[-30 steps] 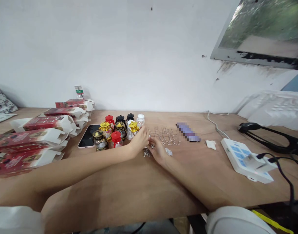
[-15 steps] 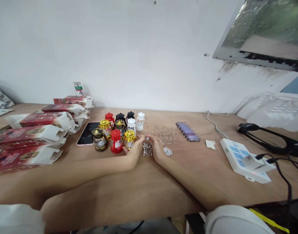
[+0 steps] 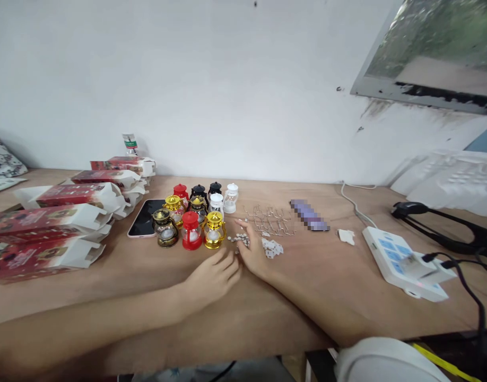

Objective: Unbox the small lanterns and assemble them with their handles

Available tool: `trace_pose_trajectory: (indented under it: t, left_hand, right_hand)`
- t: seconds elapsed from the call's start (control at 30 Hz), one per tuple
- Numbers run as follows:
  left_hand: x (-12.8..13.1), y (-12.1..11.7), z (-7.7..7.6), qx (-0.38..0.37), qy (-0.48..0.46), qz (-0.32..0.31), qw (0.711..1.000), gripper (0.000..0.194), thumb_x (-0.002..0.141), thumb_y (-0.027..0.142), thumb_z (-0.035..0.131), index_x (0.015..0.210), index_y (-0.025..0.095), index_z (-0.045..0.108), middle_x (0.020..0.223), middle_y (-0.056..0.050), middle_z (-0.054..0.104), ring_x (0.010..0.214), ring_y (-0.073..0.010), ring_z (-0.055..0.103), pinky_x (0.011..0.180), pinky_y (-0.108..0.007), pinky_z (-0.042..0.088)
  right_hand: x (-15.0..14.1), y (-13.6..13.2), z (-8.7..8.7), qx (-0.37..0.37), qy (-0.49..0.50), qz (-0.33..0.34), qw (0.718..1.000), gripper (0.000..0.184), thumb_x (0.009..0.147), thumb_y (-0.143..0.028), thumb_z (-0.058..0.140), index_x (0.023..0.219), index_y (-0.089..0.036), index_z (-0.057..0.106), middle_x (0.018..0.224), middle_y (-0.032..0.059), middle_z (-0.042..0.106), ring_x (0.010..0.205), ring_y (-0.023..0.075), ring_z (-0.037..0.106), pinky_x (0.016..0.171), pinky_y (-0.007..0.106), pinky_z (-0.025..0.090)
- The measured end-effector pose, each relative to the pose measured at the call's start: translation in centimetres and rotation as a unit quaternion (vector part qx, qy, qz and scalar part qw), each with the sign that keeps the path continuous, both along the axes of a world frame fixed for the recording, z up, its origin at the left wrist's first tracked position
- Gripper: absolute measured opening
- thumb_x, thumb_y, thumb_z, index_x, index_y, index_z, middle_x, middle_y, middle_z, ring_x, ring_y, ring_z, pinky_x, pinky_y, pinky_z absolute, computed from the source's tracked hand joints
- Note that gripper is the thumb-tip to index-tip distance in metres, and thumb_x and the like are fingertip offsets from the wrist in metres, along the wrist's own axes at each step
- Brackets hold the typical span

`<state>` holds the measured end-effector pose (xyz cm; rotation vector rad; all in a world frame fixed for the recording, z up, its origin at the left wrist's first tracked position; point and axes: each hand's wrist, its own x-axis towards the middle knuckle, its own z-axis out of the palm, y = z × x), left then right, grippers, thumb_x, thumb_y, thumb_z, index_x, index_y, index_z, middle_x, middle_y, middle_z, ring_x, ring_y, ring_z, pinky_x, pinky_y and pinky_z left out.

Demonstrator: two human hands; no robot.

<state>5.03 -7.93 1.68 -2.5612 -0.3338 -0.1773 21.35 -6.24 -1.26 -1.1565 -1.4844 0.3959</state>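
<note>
My left hand (image 3: 215, 273) lies palm down on the table, fingers bent but apart, just in front of a small pile of round silvery pieces like button cells (image 3: 242, 240). Curved along the right side of that pile is my right hand (image 3: 253, 250), its thumb and fingers apart and nothing seen held. Several little lanterns stand beyond my left hand; the closest are a gold lantern (image 3: 214, 233) and a red lantern (image 3: 191, 233). To the right of my right hand is a heap of small whitish flat pieces (image 3: 272, 248).
Bent wire pieces (image 3: 273, 220) lie spread behind the right hand. A phone (image 3: 142, 220) rests left of the lanterns, near red-and-white open boxes (image 3: 48, 220). At the right are a purple blurred-out item (image 3: 309, 215), a white scrap (image 3: 346, 236) and a power strip (image 3: 398, 260) with cables.
My left hand has drawn back toward me from beside the gold lantern and turned palm down. The right hand stays by the pile, which now looks gathered closer against it.
</note>
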Motion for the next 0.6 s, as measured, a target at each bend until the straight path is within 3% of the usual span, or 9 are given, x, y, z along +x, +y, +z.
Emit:
trace_pose_trajectory:
  t: [0.07,0.2,0.27,0.37,0.47,0.53,0.6]
  left_hand:
    - [-2.4,-0.6,-0.3,-0.108,-0.055,-0.02,0.992,0.028,0.083,0.015,0.048,0.109,0.015,0.059,0.111,-0.01,0.064,0.1,-0.0221,0.059,0.09,-0.037,0.046]
    - [-6.8,-0.2,-1.2,-0.237,-0.222,0.088,0.942,0.023,0.084,0.019,0.042,0.102,0.018,0.055,0.106,-0.008,0.062,0.094,-0.0202,0.058,0.081,-0.034,0.048]
    - [-8.4,0.6,-1.6,-0.232,-0.306,0.131,0.914,0.021,0.085,0.022,0.041,0.101,0.02,0.054,0.103,-0.008,0.061,0.095,-0.0213,0.057,0.082,-0.036,0.048]
    - [-9.8,1.9,-1.6,-0.167,-0.407,0.167,0.882,0.021,0.084,0.029,0.047,0.103,0.021,0.05,0.104,-0.009,0.058,0.1,-0.0247,0.055,0.086,-0.043,0.047]
    - [-10.6,3.1,-0.9,-0.094,-0.497,0.2,0.839,0.042,0.079,0.039,0.056,0.113,0.018,0.044,0.114,-0.014,0.051,0.109,-0.0311,0.051,0.092,-0.052,0.044]
    - [-10.9,3.9,-0.4,-0.102,-0.552,0.215,0.8,0.059,0.076,0.044,0.06,0.122,0.016,0.037,0.125,-0.016,0.044,0.12,-0.0347,0.043,0.1,-0.056,0.039]
    - [-11.2,4.8,-0.1,-0.167,-0.591,0.229,0.756,0.07,0.076,0.047,0.061,0.131,0.017,0.029,0.135,-0.015,0.035,0.129,-0.0355,0.035,0.107,-0.055,0.032]
  right_hand:
    - [-0.5,-0.7,-0.1,0.039,-0.058,-0.002,0.998,0.057,0.069,-0.006,0.042,0.124,-0.021,0.046,0.128,0.0091,0.054,0.122,0.0212,0.048,0.105,0.044,0.036]
    - [-1.4,-2.0,0.0,0.115,-0.138,0.006,0.984,0.058,0.076,-0.007,0.042,0.131,-0.023,0.034,0.137,0.0135,0.042,0.131,0.024,0.038,0.107,0.05,0.033]
    - [-1.7,-2.4,0.0,0.138,-0.157,0.012,0.978,0.058,0.078,-0.007,0.043,0.132,-0.025,0.031,0.137,0.0138,0.04,0.131,0.0249,0.037,0.106,0.051,0.033]
    - [-1.8,-2.5,0.0,0.148,-0.151,0.006,0.977,0.056,0.08,-0.008,0.043,0.132,-0.025,0.031,0.136,0.0141,0.039,0.131,0.0247,0.036,0.106,0.051,0.034]
    - [-1.6,-2.2,-0.1,0.134,-0.117,-0.001,0.984,0.051,0.082,-0.012,0.045,0.131,-0.024,0.034,0.135,0.0135,0.041,0.132,0.0233,0.036,0.106,0.049,0.034]
    - [-1.3,-1.6,-0.2,0.105,-0.062,0.003,0.993,0.047,0.084,-0.018,0.048,0.129,-0.024,0.036,0.135,0.0129,0.041,0.13,0.0223,0.037,0.106,0.046,0.034]
    - [-0.8,-0.1,-0.2,0.055,0.027,0.001,0.998,0.045,0.085,-0.028,0.05,0.128,-0.023,0.037,0.136,0.0124,0.041,0.128,0.0216,0.041,0.106,0.044,0.035]
